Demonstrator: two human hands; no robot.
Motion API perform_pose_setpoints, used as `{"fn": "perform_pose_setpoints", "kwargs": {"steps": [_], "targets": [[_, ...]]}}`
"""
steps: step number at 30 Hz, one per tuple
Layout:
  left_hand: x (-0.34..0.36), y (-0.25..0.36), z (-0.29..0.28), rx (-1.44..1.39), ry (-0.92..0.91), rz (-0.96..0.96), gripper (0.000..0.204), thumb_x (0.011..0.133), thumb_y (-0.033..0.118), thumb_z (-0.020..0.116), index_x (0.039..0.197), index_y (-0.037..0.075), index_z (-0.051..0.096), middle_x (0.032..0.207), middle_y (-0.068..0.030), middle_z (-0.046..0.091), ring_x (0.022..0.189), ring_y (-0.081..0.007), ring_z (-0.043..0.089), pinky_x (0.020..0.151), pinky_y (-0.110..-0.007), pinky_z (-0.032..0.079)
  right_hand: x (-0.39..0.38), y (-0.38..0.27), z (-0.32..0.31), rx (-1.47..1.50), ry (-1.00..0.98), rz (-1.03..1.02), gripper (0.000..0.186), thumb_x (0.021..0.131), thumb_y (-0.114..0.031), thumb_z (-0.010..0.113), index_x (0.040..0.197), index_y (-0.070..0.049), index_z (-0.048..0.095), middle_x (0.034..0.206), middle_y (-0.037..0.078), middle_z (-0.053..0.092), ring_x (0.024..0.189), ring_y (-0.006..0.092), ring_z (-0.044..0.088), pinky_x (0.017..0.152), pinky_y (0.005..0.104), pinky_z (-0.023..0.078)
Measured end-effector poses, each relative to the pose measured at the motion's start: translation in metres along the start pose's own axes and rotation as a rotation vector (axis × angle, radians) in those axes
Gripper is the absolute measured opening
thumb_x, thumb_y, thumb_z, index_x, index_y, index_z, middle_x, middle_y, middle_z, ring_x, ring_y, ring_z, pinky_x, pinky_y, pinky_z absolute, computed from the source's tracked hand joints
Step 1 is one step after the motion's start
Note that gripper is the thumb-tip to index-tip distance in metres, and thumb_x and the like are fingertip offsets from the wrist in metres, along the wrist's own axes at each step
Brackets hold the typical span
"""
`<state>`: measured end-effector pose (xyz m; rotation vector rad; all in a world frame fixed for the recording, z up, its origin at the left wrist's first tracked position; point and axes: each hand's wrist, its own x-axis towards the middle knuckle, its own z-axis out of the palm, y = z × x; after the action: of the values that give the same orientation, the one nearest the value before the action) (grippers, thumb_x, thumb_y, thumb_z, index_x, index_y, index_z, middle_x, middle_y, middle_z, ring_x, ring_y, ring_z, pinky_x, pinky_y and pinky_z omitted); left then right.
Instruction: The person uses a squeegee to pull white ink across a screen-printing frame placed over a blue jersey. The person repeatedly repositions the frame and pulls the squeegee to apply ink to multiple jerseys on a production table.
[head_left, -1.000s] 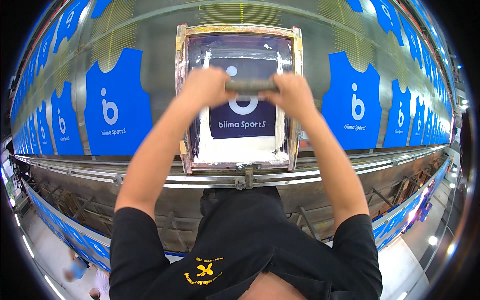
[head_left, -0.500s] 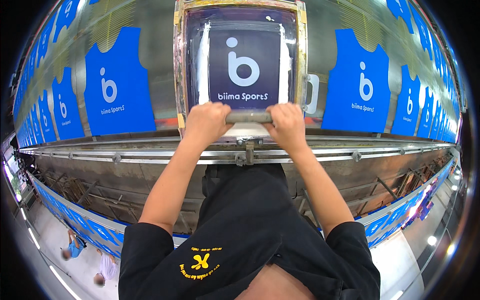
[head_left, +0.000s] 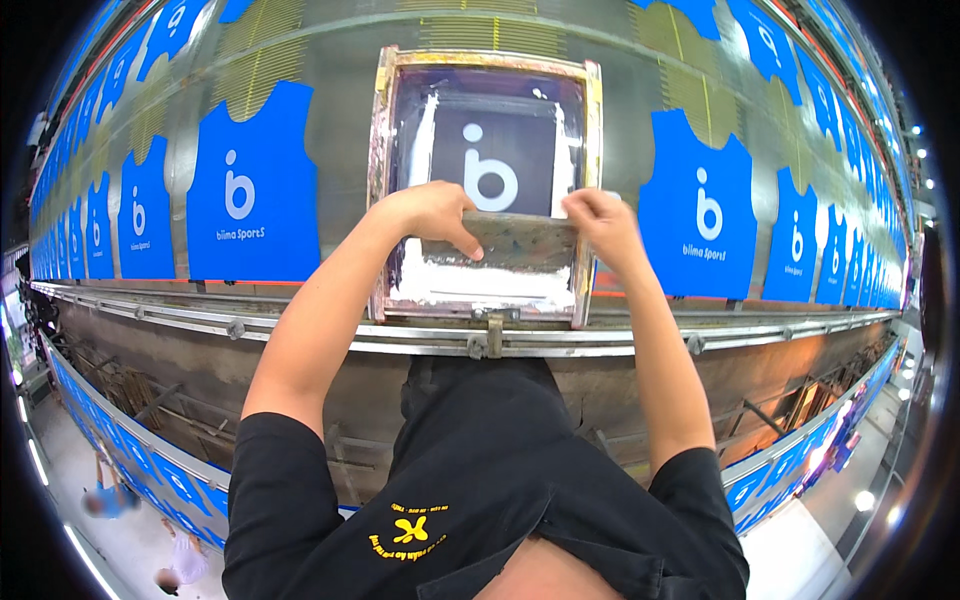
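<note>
A wide grey squeegee (head_left: 520, 241) lies across the near half of a framed printing screen (head_left: 592, 130), tilted so its broad face shows. My left hand (head_left: 432, 214) grips its left part, thumb on the face and the other fingers behind the top edge. At its right end is my right hand (head_left: 608, 228), slightly blurred, with curled fingers; whether they grip the squeegee is hidden. White ink (head_left: 480, 284) pools on the mesh between squeegee and near frame bar. Through the mesh a pale round logo shows on a dark area.
Blue vest-shaped fabric pieces with pale prints lie left (head_left: 255, 190) and right (head_left: 700, 205) on the long table. A metal rail (head_left: 330, 335) with small stops runs along its near edge. Behind me stands another table of blue pieces; two people are at the far lower left.
The screen now appears lower and farther from the top edge. The squeegee has tipped to show its face, uncovering white ink. My left hand's thumb has moved onto that face; my right-hand grip has changed.
</note>
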<state>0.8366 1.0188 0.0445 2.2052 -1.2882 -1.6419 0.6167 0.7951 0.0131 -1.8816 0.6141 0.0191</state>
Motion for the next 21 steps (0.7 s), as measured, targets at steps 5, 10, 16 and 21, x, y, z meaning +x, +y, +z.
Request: {"fn": "perform_pose_setpoints", "kwargs": {"steps": [5,10,16,21], "targets": [[0.019,-0.005,-0.069,0.316,0.41,0.069,0.056,0.08,0.054,0.082,0.12,0.015,0.079,0.103,-0.0153,0.079,0.1,-0.0355,0.075,0.089,-0.047,0.058,0.022,0.05,-0.026,-0.117,0.617,0.181,0.039,0.102,-0.036,0.073,0.114,0.0,0.076,0.102,0.012,0.077,0.093,0.0182,0.071,0.084,0.033,0.055],[0.057,-0.018,-0.122,0.458,0.59,0.111,0.041,0.088,0.045,0.076,0.119,0.018,0.078,0.103,-0.0116,0.078,0.103,-0.033,0.074,0.09,-0.049,0.058,0.022,0.082,-0.018,-0.109,0.53,0.227,0.042,0.102,-0.038,0.073,0.117,0.0,0.074,0.096,0.01,0.075,0.086,0.0174,0.069,0.079,0.0341,0.055],[0.066,-0.035,-0.107,0.278,0.666,0.187,0.037,0.087,0.034,0.079,0.12,0.019,0.076,0.114,-0.0059,0.077,0.111,-0.0304,0.072,0.095,-0.047,0.057,0.016,0.046,-0.013,0.311,0.35,0.416,0.036,0.105,-0.032,0.07,0.125,-0.002,0.068,0.073,-0.004,0.051,0.054,0.0057,0.044,0.048,0.0249,0.035],[0.017,-0.037,-0.012,0.14,0.742,0.251,0.037,0.087,0.03,0.081,0.122,0.021,0.075,0.116,-0.0048,0.077,0.114,-0.0308,0.071,0.097,-0.047,0.057,0.002,0.023,-0.017,0.342,0.39,0.384,0.035,0.105,-0.031,0.07,0.124,-0.001,0.068,0.068,-0.005,0.049,0.05,0.0043,0.04,0.046,0.0247,0.031]]}}
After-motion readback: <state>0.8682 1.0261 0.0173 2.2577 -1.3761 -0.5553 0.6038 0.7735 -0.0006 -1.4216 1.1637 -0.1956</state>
